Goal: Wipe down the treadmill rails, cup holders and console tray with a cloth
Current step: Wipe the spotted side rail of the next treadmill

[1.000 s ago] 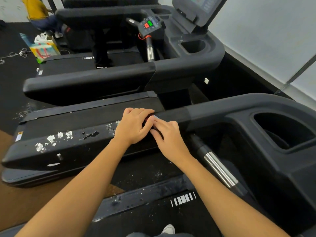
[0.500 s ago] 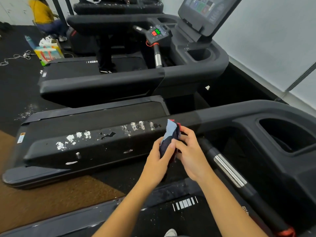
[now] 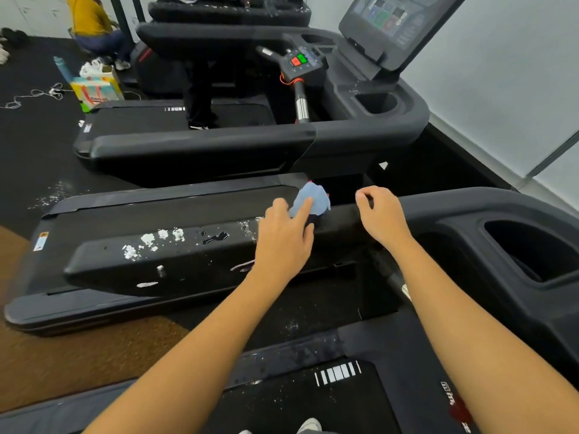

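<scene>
A small blue cloth (image 3: 315, 198) with a red edge lies bunched on top of the black left rail (image 3: 188, 261) of my treadmill. My left hand (image 3: 283, 239) grips it, with the forefinger laid over the cloth and the thumb beside it. To the right of the cloth, my right hand (image 3: 380, 216) is over the same rail with its fingers loosely curled and nothing in it. White flaky patches (image 3: 150, 242) dot the rail to the left of my left hand. A deep cup holder (image 3: 532, 249) is set into the console arm at the right.
A second treadmill (image 3: 282, 142) stands parallel just beyond, with its own cup holder (image 3: 374, 103) and screen (image 3: 391, 23). A person in a yellow top (image 3: 91, 23) crouches at the far left by a bag (image 3: 95, 89) on the floor. A metal handlebar (image 3: 401, 283) runs under my right forearm.
Both hands held the cloth lifted off the rail half a second ago. Now my left hand has set it on the rail top, and my right hand has let go and moved right.
</scene>
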Available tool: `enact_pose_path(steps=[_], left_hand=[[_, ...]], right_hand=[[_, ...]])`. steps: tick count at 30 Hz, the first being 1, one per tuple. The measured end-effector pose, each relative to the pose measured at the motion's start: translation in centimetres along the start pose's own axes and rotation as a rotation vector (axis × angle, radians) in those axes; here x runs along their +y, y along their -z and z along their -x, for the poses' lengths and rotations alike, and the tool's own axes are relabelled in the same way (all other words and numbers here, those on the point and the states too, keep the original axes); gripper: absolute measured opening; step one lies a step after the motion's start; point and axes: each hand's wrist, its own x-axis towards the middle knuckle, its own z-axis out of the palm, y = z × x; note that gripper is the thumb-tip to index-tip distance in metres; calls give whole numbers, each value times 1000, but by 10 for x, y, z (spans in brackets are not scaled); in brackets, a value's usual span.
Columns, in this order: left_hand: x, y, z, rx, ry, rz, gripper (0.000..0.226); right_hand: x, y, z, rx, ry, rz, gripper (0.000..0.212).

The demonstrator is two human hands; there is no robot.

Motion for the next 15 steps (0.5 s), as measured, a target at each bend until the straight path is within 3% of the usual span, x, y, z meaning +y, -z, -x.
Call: enact_pose_path(steps=[5,8,15], left_hand=[[-1,-35,-19,-159,-54,-68,41],[1,-40,-29,-203,-53,-84,44],[-4,-42,10,-29,-236,-140,42]], right_hand=[[14,-36,-10,-138,5,357,39],[15,-37,-11,-160,13,409,41],[18,-39,-10,-108,68,466,34]])
